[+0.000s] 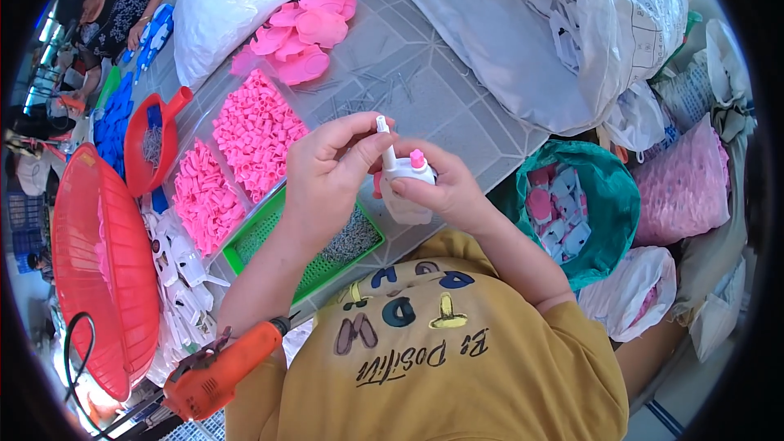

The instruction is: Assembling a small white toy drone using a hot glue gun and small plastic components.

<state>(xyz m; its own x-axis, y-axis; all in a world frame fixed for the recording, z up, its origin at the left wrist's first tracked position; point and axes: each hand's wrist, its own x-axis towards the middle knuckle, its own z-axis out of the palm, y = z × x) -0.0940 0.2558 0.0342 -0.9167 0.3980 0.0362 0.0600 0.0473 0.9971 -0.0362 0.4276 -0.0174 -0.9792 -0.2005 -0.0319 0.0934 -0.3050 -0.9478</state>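
Presently, my left hand (328, 167) is pinching the white stem (389, 159) at mid-frame, and my right hand (449, 189) is gripping the white plastic body (408, 211) just below. Both are looking light, stiff, perhaps slippery; the body's sides are probably offering the soundest hold.

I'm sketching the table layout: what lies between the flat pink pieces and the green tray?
In the head view, a heap of small pink tubes lies between the flat pink pieces and the green tray.
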